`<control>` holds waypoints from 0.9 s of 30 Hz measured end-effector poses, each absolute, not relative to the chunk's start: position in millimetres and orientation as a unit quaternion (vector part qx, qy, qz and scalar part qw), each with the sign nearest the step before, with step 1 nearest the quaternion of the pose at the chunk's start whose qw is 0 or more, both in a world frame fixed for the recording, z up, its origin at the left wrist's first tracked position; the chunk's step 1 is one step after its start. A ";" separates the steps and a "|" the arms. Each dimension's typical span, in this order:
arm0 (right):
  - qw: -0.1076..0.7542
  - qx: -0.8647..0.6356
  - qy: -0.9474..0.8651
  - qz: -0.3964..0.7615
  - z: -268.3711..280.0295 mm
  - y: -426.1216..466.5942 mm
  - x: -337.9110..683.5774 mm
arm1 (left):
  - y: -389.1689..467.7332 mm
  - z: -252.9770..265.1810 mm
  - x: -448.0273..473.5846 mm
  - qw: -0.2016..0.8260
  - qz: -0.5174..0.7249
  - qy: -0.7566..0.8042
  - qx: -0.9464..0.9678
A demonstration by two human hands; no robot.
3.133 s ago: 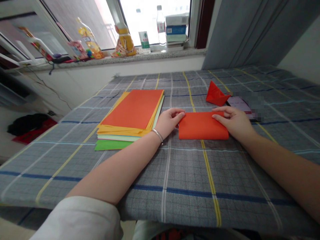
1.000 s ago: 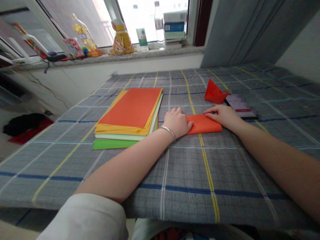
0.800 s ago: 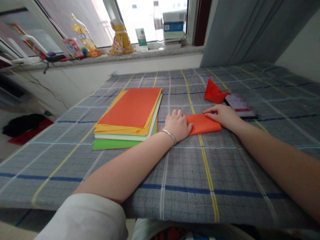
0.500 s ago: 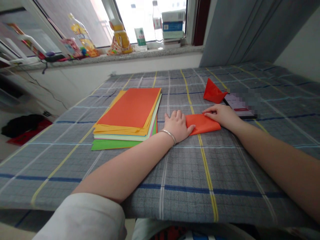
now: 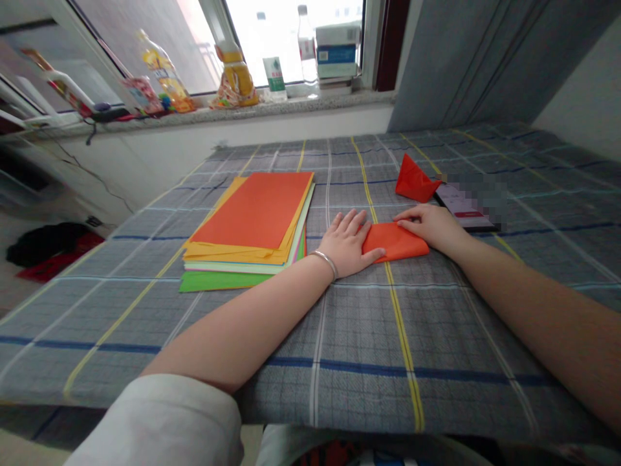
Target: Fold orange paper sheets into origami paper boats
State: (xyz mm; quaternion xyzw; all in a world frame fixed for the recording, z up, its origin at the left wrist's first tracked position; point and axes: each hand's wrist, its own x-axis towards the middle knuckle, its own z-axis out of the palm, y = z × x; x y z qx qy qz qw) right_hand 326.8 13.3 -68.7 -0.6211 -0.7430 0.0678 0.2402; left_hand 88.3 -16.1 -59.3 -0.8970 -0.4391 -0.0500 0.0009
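Note:
A folded piece of orange paper lies flat on the checked cloth in front of me. My left hand, with a silver bangle at the wrist, rests palm down over the paper's left end. Its fingers are stretched out and spread, the thumb along the near edge. At the upper right of the paper is my right hand, its thumb and forefinger drawn together on the far edge; the other fingers are partly hidden. Just beyond that hand stands a folded red paper shape, pointed at the top.
A stack of coloured paper, orange uppermost, lies left of my left hand. A phone or tablet, partly blurred out, is beside my right hand. Bottles and boxes stand on the windowsill behind the checked cloth.
My left hand's fingers have spread and reached out farther, and the thumb has slid a little right along the paper. My right hand and the papers keep their places.

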 end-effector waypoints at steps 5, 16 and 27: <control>0.249 -0.614 -0.745 0.071 -72.5 15.3 330.2 | -10.7 -58.9 89.5 -0.036 -0.025 -0.427 -0.903; 0.233 -0.352 -0.906 0.034 -29.8 -23.6 307.7 | -10.3 -58.8 89.0 -0.048 -0.009 -0.432 -0.901; 0.080 -0.335 -0.938 0.039 -34.4 -47.3 288.0 | -5.9 -58.0 86.9 -0.048 0.018 -0.412 -0.910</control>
